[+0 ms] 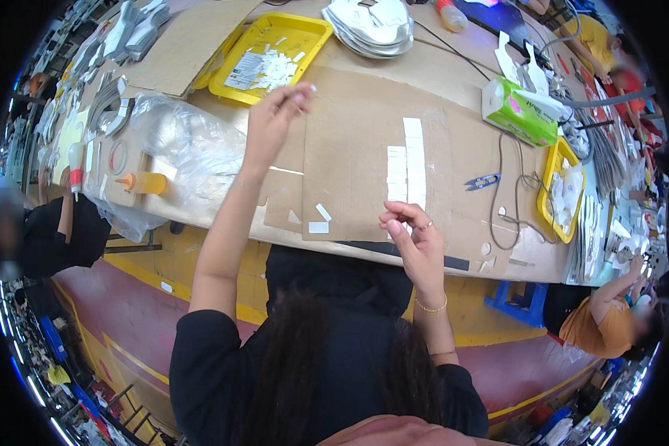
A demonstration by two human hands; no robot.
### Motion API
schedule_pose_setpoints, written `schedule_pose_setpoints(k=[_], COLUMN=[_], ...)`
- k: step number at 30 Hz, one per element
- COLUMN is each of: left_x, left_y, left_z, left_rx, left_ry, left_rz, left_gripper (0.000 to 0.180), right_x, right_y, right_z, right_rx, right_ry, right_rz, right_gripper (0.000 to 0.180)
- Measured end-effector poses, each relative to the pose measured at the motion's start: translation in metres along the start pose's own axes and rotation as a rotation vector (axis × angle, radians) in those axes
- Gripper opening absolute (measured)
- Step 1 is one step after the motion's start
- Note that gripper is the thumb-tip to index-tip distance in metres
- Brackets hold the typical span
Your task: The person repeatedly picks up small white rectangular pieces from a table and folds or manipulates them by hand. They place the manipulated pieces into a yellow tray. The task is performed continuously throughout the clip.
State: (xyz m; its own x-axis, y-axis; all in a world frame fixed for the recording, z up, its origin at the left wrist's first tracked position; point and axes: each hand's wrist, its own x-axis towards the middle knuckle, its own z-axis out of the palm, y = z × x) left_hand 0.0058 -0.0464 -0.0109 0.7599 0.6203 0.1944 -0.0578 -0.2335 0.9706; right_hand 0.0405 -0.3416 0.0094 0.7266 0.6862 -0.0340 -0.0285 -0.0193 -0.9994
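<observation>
My left hand [275,123] is raised beside the near edge of a yellow tray [318,50], its fingertips pinched on a small white piece [313,88]. Many small white rectangular pieces [276,72] lie loose in that tray. On the brown cardboard sheet [349,163] before me, white rectangles form two columns, a longer right column [415,156] and a shorter left column [397,167]. Over their near end hovers my right hand [420,245], fingers loosely bent, thumb apart, nothing visible in them. Two loose white pieces [319,227] lie at the sheet's near left corner.
Left of the sheet are crumpled clear plastic [189,134] and an orange glue bottle [152,183]. To the right are blue thread snips [483,181], a green tissue pack [518,111], a cable [519,178] and another yellow tray [547,212]. Co-workers sit at both sides.
</observation>
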Motion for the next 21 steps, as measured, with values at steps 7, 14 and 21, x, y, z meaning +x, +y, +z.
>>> schedule_pose_setpoints(k=[7, 14, 21], left_x=[-0.086, -0.102, -0.107], left_y=[0.071, 0.089, 0.089], left_z=[0.039, 0.050, 0.051], left_rx=[-0.544, -0.549, -0.274], left_ry=[-0.340, -0.406, -0.419], left_rz=[-0.181, -0.106, 0.003], left_gripper=[0.018, 0.013, 0.014], right_x=[0.016, 0.015, 0.012], right_y=[-0.005, -0.012, -0.012], right_z=[0.007, 0.008, 0.004], right_rx=[0.385, 0.555, 0.531], right_ry=[-0.043, -0.088, -0.094], right_rz=[0.061, -0.017, -0.016], right_gripper=[0.020, 0.018, 0.012])
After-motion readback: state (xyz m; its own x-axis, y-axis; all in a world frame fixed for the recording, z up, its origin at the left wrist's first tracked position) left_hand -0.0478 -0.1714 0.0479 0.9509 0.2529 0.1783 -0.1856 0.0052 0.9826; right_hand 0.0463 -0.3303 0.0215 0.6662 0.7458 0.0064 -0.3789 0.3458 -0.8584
